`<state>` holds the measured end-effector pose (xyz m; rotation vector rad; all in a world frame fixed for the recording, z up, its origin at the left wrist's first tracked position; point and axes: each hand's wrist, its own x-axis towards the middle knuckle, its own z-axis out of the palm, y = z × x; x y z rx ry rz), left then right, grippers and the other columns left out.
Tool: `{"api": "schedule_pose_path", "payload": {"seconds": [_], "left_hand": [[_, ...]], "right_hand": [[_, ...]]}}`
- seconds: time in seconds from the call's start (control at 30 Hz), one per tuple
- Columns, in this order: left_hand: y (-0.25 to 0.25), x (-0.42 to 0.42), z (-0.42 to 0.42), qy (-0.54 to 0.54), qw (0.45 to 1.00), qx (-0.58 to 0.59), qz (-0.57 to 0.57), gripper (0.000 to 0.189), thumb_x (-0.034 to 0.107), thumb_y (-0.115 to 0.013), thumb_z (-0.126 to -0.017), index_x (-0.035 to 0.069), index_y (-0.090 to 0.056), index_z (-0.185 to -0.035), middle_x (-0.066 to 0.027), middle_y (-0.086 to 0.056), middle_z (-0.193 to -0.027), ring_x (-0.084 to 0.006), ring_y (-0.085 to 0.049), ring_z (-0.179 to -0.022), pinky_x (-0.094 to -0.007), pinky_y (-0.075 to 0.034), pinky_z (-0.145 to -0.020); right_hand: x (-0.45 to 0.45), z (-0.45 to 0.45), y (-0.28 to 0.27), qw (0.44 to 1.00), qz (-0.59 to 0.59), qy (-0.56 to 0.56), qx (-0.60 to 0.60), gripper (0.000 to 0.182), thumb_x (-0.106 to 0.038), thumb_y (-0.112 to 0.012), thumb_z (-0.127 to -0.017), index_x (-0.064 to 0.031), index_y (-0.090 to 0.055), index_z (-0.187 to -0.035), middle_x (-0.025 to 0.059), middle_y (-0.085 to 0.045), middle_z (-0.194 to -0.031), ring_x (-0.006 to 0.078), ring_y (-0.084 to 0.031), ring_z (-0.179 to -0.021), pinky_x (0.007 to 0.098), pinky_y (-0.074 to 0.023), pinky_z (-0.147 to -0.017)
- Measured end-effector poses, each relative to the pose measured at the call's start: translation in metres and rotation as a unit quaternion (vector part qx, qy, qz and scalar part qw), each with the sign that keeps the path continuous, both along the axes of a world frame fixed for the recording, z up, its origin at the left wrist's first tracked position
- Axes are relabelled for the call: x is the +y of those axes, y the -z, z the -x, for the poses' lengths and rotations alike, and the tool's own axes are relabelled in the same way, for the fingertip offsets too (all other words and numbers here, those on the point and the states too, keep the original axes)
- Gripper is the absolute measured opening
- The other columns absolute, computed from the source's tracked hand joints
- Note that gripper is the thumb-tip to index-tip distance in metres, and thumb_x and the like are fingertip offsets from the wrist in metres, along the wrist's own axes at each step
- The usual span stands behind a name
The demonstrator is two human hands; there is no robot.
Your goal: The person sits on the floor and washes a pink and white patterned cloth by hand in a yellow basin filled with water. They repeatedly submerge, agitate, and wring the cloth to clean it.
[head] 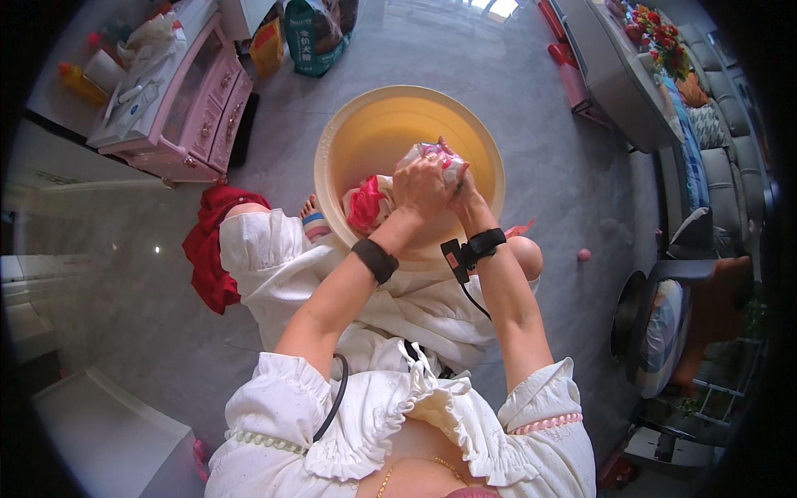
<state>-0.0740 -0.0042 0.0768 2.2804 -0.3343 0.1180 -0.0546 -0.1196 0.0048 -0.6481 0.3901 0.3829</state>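
Observation:
My left hand (421, 187) and my right hand (464, 187) press together around a bunched white cloth with pink and blue patches (428, 151). They hold it inside a round yellow plastic basin (324, 149), right of its middle. A white cloth with a bright red-pink part (365, 203) lies lower left in the basin, beside my left wrist. The basin stands on the floor between my legs. Part of its bottom is hidden behind my hands and forearms.
A pink-fronted cabinet (208, 118) stands at upper left, with bottles and bags on top. A green printed bag (317, 43) is on the floor at the top. Red fabric (215, 274) lies by my left knee. A small pink ball (583, 255) and a chair (666, 336) are to the right.

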Motion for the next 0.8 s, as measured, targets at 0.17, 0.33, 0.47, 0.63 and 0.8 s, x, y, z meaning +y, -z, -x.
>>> {"api": "schedule_pose_path", "payload": {"seconds": [0.17,0.33,0.47,0.63,0.8], "left_hand": [[-0.002,0.0,-0.012,0.013,0.995,0.095,-0.021,0.049,0.057,-0.049,-0.076,0.012,-0.066,-0.085,-0.0146,-0.065,-0.088,-0.0306,-0.062,-0.086,-0.043,-0.047,-0.077],[0.019,0.019,-0.047,-0.035,0.98,0.175,-0.093,0.06,0.063,-0.042,-0.078,0.01,-0.068,-0.086,-0.0168,-0.064,-0.09,-0.0339,-0.061,-0.09,-0.0433,-0.048,-0.075],[0.024,0.036,-0.069,-0.026,0.956,0.243,-0.164,0.058,0.062,-0.046,-0.077,0.013,-0.062,-0.102,-0.0185,-0.06,-0.103,-0.0334,-0.057,-0.098,-0.0417,-0.045,-0.083],[0.057,0.044,-0.082,-0.042,0.957,0.242,-0.152,0.053,0.048,-0.054,-0.08,0.019,-0.046,-0.124,-0.021,-0.036,-0.133,-0.0362,-0.047,-0.112,-0.0445,-0.04,-0.091],[0.155,0.03,-0.108,0.072,0.963,0.12,-0.229,0.051,0.026,-0.06,-0.075,0.031,-0.039,-0.121,-0.0107,-0.023,-0.131,-0.0368,-0.023,-0.117,-0.0593,-0.03,-0.085]], "right_hand": [[-0.018,-0.005,0.039,0.988,0.152,0.033,0.003,0.052,-0.048,-0.045,-0.087,-0.001,-0.054,-0.107,0.0115,-0.059,-0.099,0.0193,-0.059,-0.087,0.0324,-0.0492,-0.078],[-0.023,-0.009,0.034,0.934,0.342,-0.083,-0.053,0.042,-0.042,-0.049,-0.085,-0.0035,-0.057,-0.098,0.0054,-0.057,-0.074,0.0141,-0.053,-0.066,0.0281,-0.0442,-0.061],[-0.041,-0.016,0.007,0.783,0.597,-0.176,0.003,0.045,-0.038,-0.054,-0.079,0.0016,-0.058,-0.1,0.0114,-0.063,-0.079,0.022,-0.059,-0.072,0.0333,-0.0466,-0.066],[-0.025,-0.02,-0.029,0.653,0.731,-0.184,-0.064,0.048,-0.033,-0.058,-0.077,0.0009,-0.054,-0.11,0.0222,-0.06,-0.102,0.0305,-0.058,-0.096,0.0338,-0.0451,-0.082],[0.007,-0.014,0.013,0.476,0.797,-0.264,-0.26,0.039,-0.021,-0.059,-0.073,-0.002,-0.058,-0.107,0.0211,-0.059,-0.102,0.0324,-0.056,-0.098,0.0367,-0.0447,-0.084]]}}
